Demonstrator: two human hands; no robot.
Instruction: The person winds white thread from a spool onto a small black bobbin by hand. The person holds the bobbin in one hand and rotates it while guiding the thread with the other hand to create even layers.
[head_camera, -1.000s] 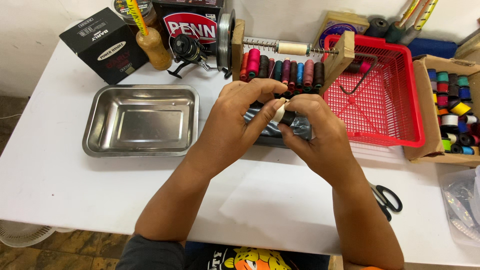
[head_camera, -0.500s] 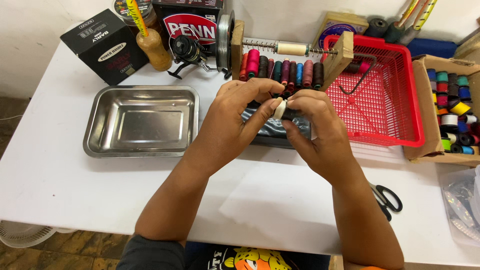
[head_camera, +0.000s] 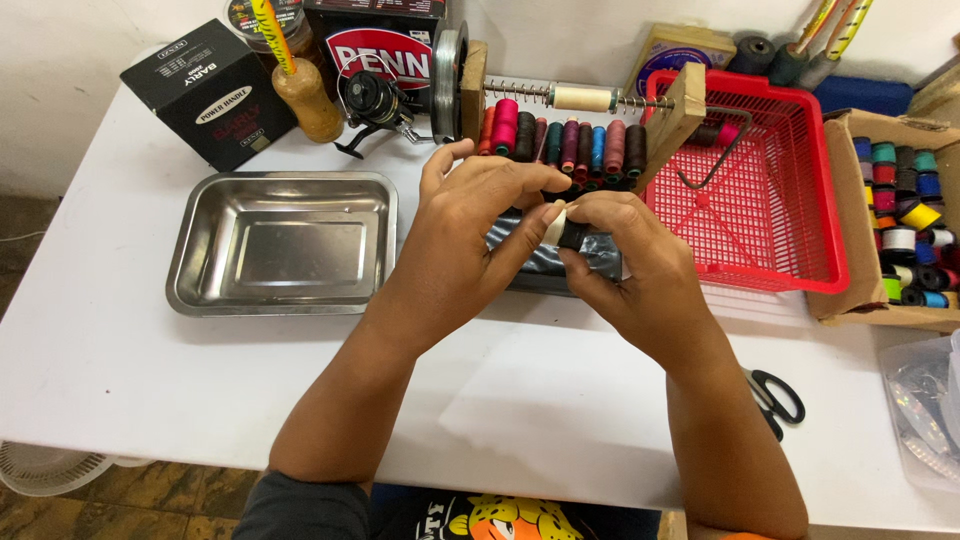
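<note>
A small spool with a white end and dark thread sits between both hands above the white table. My right hand grips the dark part of the spool from below and the right. My left hand pinches the white end with thumb and forefinger, its other fingers spread upward. Under the hands lies a dark flat pouch. Just behind them stands a wooden rack with a row of coloured thread spools.
A steel tray lies to the left. A red plastic basket sits to the right, and beyond it a cardboard box of spools. Scissors lie near my right forearm. A fishing reel and black boxes stand behind.
My left hand's outer fingers have lifted and spread apart. The spool has turned slightly between the fingertips and stays in the same place.
</note>
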